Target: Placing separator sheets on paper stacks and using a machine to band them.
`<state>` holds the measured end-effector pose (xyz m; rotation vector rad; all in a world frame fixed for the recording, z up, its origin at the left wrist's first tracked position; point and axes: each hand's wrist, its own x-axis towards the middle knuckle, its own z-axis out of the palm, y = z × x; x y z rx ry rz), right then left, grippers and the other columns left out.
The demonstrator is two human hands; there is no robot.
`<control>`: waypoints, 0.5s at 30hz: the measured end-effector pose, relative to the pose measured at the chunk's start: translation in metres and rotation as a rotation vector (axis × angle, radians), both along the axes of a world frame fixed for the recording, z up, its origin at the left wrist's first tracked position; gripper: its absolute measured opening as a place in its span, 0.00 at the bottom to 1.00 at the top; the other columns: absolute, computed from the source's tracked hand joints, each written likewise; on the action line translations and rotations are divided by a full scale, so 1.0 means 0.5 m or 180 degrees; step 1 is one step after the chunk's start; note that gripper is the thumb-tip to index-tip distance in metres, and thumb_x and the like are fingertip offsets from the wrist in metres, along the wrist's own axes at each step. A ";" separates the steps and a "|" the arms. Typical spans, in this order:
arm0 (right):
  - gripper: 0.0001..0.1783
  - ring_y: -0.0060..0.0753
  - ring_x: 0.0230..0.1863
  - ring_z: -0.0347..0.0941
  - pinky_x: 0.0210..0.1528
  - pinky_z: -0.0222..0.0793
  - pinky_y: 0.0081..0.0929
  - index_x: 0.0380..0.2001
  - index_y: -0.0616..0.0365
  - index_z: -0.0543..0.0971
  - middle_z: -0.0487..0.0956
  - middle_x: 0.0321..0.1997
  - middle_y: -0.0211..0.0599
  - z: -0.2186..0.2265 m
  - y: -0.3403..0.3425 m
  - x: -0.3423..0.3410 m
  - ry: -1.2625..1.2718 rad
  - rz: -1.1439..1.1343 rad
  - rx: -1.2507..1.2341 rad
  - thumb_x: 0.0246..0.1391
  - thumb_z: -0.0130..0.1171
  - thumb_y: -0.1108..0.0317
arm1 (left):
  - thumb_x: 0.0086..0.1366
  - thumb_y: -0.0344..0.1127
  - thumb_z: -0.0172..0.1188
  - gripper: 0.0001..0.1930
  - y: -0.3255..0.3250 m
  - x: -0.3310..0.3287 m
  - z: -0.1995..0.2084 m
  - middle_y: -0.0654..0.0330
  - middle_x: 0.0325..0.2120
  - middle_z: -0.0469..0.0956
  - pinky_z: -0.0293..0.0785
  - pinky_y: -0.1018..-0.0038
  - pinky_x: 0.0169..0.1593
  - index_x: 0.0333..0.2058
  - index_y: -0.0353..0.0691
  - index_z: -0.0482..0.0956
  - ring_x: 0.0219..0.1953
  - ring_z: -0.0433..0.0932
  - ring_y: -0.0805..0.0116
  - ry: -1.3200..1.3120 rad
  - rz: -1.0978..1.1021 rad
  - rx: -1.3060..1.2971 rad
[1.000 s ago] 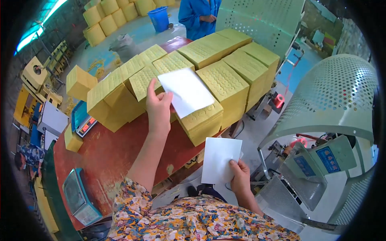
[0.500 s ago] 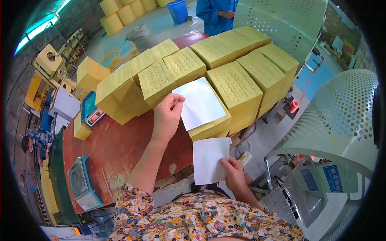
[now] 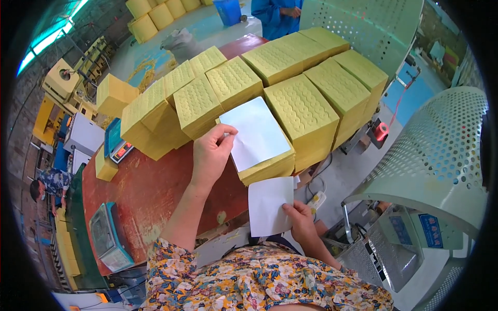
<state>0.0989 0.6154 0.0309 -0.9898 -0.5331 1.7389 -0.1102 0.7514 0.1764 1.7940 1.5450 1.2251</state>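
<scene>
Stacks of yellow embossed paper (image 3: 302, 106) stand in rows on a red table. On the nearest stack (image 3: 270, 167) lies a square white sheet (image 3: 255, 132), leaving a yellow strip bare along its near and right edges. My left hand (image 3: 211, 153) is closed in a pinch at the sheet's left edge; the tips of the fingers are partly hidden. Below that stack, my right hand (image 3: 301, 220) grips a second white sheet (image 3: 270, 207) by its right edge, thumb on top. This sheet is held up apart from the stacks.
The worn red tabletop (image 3: 155, 199) carries a digital scale (image 3: 121, 147) and a teal-edged scale (image 3: 110, 236) at the left. A perforated green metal guard (image 3: 425, 155) rises at the right. A co-worker in blue (image 3: 275, 18) stands beyond the stacks; another person (image 3: 52, 181) is far left.
The view has shifted slightly. Both hands keep their grips, and the white sheets stay in nearly the same places.
</scene>
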 end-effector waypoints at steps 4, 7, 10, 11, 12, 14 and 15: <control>0.09 0.25 0.40 0.74 0.45 0.68 0.23 0.38 0.64 0.80 0.80 0.40 0.32 -0.041 0.009 0.033 -0.0154 0.0138 0.0358 0.55 0.54 0.74 | 0.62 0.25 0.58 0.04 0.005 -0.013 -0.004 0.75 0.20 0.67 0.59 0.84 0.28 0.35 0.35 0.80 0.25 0.62 0.86 0.0044 -0.0013 0.0108; 0.06 0.29 0.43 0.73 0.46 0.67 0.24 0.29 0.64 0.79 0.80 0.42 0.37 -0.064 0.034 0.050 -0.0242 -0.0054 0.1339 0.48 0.53 0.78 | 0.61 0.26 0.58 0.07 0.011 -0.013 0.040 0.62 0.23 0.75 0.68 0.77 0.30 0.37 0.35 0.81 0.25 0.71 0.77 0.0578 0.0366 0.0630; 0.05 0.30 0.47 0.72 0.47 0.66 0.25 0.27 0.63 0.78 0.77 0.50 0.43 -0.069 0.062 0.067 -0.0571 -0.0371 0.1235 0.47 0.53 0.77 | 0.62 0.31 0.59 0.13 0.046 0.025 0.077 0.53 0.34 0.79 0.73 0.69 0.40 0.45 0.33 0.78 0.34 0.77 0.63 0.1227 -0.0001 0.1222; 0.05 0.30 0.48 0.72 0.48 0.66 0.25 0.26 0.62 0.78 0.76 0.52 0.42 -0.063 0.075 0.070 -0.0838 -0.0605 0.1468 0.47 0.52 0.77 | 0.62 0.31 0.59 0.13 0.063 0.041 0.072 0.53 0.34 0.79 0.73 0.69 0.40 0.45 0.33 0.78 0.34 0.77 0.63 0.1211 -0.0022 0.1205; 0.05 0.32 0.51 0.72 0.50 0.66 0.27 0.25 0.61 0.77 0.75 0.54 0.41 -0.050 0.089 0.070 -0.0972 -0.0615 0.1577 0.46 0.51 0.78 | 0.64 0.34 0.57 0.17 0.076 0.055 0.066 0.49 0.41 0.77 0.71 0.67 0.47 0.49 0.33 0.75 0.42 0.76 0.58 0.1622 -0.0155 0.1330; 0.04 0.32 0.51 0.71 0.52 0.65 0.28 0.24 0.61 0.77 0.75 0.54 0.41 -0.047 0.112 0.065 -0.1282 -0.0668 0.1778 0.47 0.52 0.78 | 0.67 0.43 0.54 0.25 0.087 0.081 0.049 0.43 0.53 0.72 0.64 0.58 0.59 0.55 0.31 0.70 0.56 0.70 0.48 0.1956 -0.0508 0.0925; 0.04 0.33 0.52 0.71 0.53 0.65 0.29 0.24 0.61 0.76 0.76 0.53 0.41 -0.046 0.120 0.057 -0.1573 -0.0702 0.1998 0.49 0.53 0.77 | 0.67 0.43 0.54 0.25 0.088 0.083 0.030 0.43 0.53 0.72 0.64 0.58 0.59 0.55 0.31 0.70 0.56 0.70 0.48 0.1956 -0.0499 0.0928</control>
